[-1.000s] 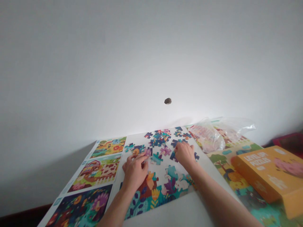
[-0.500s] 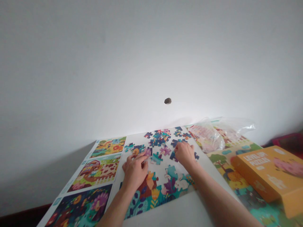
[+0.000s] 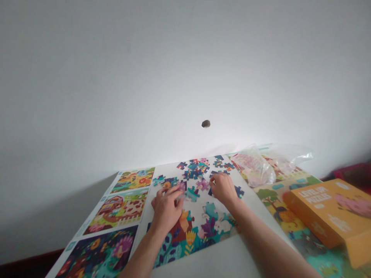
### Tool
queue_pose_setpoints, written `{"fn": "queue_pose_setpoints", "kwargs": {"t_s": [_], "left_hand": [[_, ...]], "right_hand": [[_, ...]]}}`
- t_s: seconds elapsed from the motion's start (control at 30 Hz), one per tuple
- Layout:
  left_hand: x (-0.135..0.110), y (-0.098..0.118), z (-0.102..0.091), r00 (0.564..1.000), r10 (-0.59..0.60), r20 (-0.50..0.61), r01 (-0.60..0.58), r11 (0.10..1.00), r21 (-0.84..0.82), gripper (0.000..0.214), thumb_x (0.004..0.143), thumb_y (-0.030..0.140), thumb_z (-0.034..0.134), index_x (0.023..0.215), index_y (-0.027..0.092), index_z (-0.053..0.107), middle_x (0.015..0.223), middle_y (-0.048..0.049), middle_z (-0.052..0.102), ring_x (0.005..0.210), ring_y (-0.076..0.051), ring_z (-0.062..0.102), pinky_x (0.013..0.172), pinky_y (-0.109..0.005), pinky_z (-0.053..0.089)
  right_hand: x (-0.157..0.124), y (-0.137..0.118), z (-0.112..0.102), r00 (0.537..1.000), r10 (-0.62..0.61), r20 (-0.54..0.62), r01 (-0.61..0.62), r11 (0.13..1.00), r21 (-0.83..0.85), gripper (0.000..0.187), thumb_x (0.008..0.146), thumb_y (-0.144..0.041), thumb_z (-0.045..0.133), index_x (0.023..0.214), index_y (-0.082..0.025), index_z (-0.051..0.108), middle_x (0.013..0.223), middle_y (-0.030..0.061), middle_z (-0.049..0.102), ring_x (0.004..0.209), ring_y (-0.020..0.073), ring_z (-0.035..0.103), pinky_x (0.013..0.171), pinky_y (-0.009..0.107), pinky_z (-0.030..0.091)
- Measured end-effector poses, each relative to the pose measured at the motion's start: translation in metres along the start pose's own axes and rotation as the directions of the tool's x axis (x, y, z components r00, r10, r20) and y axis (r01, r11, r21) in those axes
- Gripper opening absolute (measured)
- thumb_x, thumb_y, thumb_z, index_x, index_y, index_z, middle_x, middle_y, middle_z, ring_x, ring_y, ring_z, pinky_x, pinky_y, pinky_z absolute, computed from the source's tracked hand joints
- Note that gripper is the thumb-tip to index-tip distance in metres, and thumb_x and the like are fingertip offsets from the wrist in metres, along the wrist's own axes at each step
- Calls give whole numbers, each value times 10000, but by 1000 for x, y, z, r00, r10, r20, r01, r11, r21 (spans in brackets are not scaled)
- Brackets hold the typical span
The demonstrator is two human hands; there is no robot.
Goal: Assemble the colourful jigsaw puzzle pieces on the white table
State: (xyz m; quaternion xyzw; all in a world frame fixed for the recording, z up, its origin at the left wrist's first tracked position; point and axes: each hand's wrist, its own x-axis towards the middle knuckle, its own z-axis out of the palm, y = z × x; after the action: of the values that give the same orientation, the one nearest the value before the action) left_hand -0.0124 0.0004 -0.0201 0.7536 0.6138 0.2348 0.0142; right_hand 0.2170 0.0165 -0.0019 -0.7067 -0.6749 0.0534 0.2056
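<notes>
My left hand [image 3: 166, 206] lies on the white table [image 3: 232, 258], fingers curled, its fingertips pinching a purple puzzle piece [image 3: 181, 186]. My right hand [image 3: 222, 188] rests knuckles-up among the loose puzzle pieces [image 3: 194, 168], fingers bent down onto a dark blue piece; what they grip is hidden. Just in front of both hands lies the partly assembled puzzle [image 3: 197, 231] with flowers and a white rabbit. A teal piece [image 3: 191, 194] sits between the hands.
Three picture sheets [image 3: 121, 208] lie in a column at the left. A clear plastic bag [image 3: 261, 166] and a colourful printed sheet [image 3: 290, 208] are at the right. An orange puzzle box [image 3: 333, 212] stands at the far right. A white wall rises behind.
My right hand has slid a little to the left, toward the purple piece between the hands. My left hand has barely moved.
</notes>
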Motion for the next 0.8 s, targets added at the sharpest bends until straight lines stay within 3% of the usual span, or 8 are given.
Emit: {"fn": "queue_pose_setpoints", "kwargs": {"t_s": [0.1, 0.23, 0.5, 0.8], "left_hand": [[0, 2, -1, 1000, 30, 8, -30, 1000, -2, 223, 812, 297, 588, 953, 350, 751, 1271, 45, 646, 1175, -343, 493, 931, -512, 392], [-1, 3, 0, 999, 41, 2, -41, 999, -14, 179, 802, 288, 608, 887, 348, 754, 1269, 40, 643, 1196, -353, 471, 932, -527, 381], [-2, -1, 6, 997, 80, -2, -80, 997, -3, 264, 801, 265, 598, 1013, 354, 728, 1294, 8, 621, 1216, -368, 450, 940, -553, 371], [-3, 3, 1, 998, 68, 9, -68, 998, -2, 221, 796, 275, 617, 962, 370, 730, 1273, 9, 622, 1230, -366, 438, 944, -550, 367]], "right_hand": [[-5, -8, 1, 986, -165, 7, 164, 984, 63, 208, 853, -356, 617, 979, -236, 731, 974, 83, 644, 977, 223, 570, 870, 301, 391], [-12, -17, 5, 953, -295, 67, 291, 955, 61, 419, 764, -513, 708, 1109, -277, 694, 1017, 87, 603, 1022, 264, 531, 869, 352, 387], [-14, -16, 7, 937, -328, 120, 321, 944, 70, 430, 771, -492, 708, 1146, -286, 663, 1054, 89, 571, 1036, 271, 513, 886, 393, 361], [-14, -14, 2, 906, -387, 170, 375, 922, 99, 550, 720, -529, 744, 1209, -305, 635, 1111, 91, 538, 1061, 281, 501, 917, 414, 339]]}}
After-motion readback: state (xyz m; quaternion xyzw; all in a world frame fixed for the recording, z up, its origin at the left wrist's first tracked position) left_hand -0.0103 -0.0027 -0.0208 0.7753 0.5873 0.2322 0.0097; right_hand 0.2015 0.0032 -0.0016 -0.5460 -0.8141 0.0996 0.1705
